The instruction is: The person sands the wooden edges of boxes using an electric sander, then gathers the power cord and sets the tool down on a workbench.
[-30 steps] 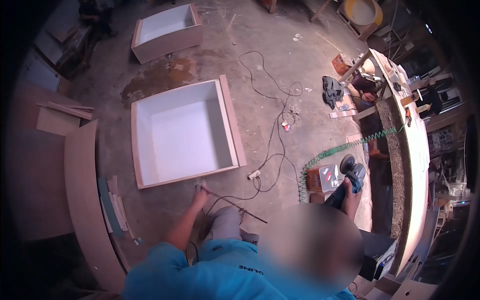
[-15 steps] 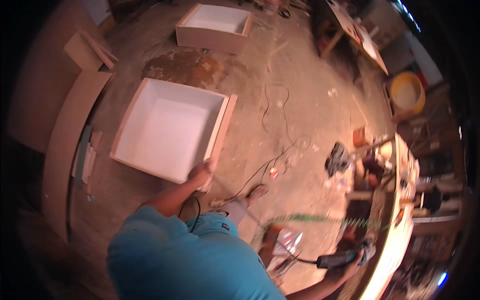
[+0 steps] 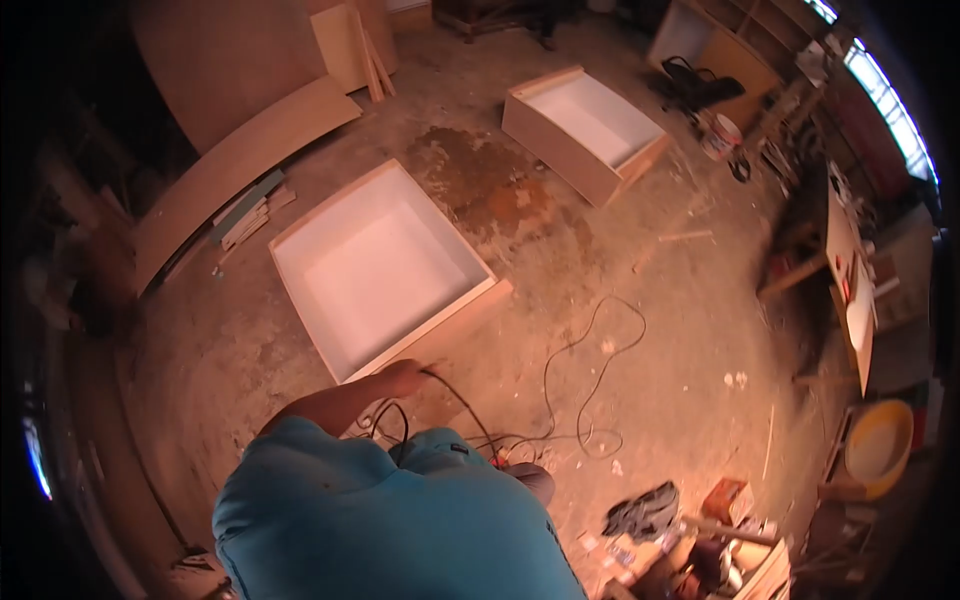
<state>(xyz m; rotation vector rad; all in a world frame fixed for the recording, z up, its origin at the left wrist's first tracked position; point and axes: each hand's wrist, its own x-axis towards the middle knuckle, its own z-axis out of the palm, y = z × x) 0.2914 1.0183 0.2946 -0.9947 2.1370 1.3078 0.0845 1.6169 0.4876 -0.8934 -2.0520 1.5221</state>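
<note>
- The left hand (image 3: pixel 402 378) grasps a dark cord (image 3: pixel 458 402), fingers curled round it; lifting it there probably keeps the slack off the floor (image 3: pixel 700 320) and away from the feet.
- The open box (image 3: pixel 380 270) lies on the floor left of its middle, mouth upward, its nearest corner just beside the wrist; resting on its broad back presumably keeps it steady and its white inside within reach.
- Whether the hand touches the box's near edge, or only passes in front of it, I cannot tell.
- A second box (image 3: pixel 565 155) lies mouth upward toward the floor's far edge, well apart, perhaps to leave walking room between them.
- Thin strips (image 3: pixel 245 218) lie beside a long panel (image 3: pixel 250 170) at the floor's left edge, likely to keep them from underfoot.
- The right hand is out of view, so its state cannot be told.
- The blue shirt (image 3: pixel 390 520) hides most of the legs and the floor beneath; where the cord runs behind it is unclear.
- Clutter by the dark cloth (image 3: pixel 643 510) is cut off below, and shadow swallows the left corner.
</note>
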